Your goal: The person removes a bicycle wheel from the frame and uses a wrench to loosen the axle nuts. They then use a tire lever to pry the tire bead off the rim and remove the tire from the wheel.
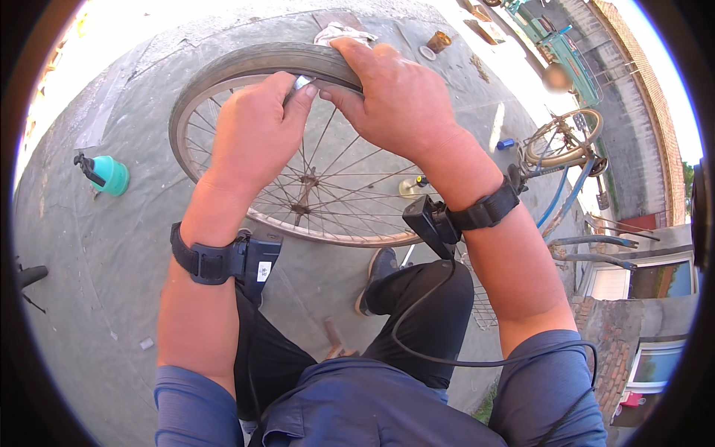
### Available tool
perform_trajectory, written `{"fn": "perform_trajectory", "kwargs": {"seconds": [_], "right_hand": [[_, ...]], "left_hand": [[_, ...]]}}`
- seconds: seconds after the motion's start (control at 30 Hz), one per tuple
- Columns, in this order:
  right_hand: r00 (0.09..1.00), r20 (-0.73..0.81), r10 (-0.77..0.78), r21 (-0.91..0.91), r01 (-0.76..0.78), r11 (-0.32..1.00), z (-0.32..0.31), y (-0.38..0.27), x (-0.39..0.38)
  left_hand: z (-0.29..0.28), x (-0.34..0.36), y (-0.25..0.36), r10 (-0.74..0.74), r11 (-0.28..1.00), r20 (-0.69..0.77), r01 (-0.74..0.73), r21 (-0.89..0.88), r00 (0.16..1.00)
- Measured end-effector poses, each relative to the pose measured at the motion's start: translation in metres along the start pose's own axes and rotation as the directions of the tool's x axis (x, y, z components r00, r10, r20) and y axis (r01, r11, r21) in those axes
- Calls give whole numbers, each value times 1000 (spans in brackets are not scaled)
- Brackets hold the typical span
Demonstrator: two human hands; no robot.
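A spoked bicycle wheel (306, 195) with a grey-black tyre (223, 65) is held up in front of me. My left hand (255, 127) is closed on a small silver metal tool (302, 83) at the top of the rim, its thumb beside the tool. My right hand (395, 104) grips the tyre just right of the tool, fingers over the outside and thumb on the inner side. The tool's far end is hidden at the tyre edge. Both wrists wear black straps with devices.
A teal pump bottle (109, 176) stands at left. Beyond the wheel are a rag (339, 34), a rusty can (439, 41) and a small blue object (506, 143). A bicycle (558, 149) lies at right; a green vehicle (566, 59) and a blurred person (557, 76) are behind it.
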State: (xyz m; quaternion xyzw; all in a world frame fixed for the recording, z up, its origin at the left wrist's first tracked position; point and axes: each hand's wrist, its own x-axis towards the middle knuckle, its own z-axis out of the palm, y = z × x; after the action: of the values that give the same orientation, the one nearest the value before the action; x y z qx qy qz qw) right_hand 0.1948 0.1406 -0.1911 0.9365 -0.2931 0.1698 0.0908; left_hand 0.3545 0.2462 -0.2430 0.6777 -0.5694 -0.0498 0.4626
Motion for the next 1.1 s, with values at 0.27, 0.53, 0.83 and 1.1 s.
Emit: {"fn": "perform_trajectory", "kwargs": {"seconds": [0.27, 0.53, 0.83, 1.1], "right_hand": [[999, -44, -15, 85, 19, 996, 2, -3, 0], [994, -104, 11, 71, -3, 997, 10, 1, -2], [919, -366, -146, -15, 152, 988, 23, 6, 7], [968, -219, -125, -66, 113, 991, 15, 8, 19]], "left_hand": [[43, -30, -4, -64, 967, -227, 4, -254, 972], [55, -49, -14, -217, 919, 8, 207, -334, 976], [40, -25, -10, -142, 989, 110, 138, 46, 984], [28, -33, 5, -252, 942, 121, 272, -196, 960]]}}
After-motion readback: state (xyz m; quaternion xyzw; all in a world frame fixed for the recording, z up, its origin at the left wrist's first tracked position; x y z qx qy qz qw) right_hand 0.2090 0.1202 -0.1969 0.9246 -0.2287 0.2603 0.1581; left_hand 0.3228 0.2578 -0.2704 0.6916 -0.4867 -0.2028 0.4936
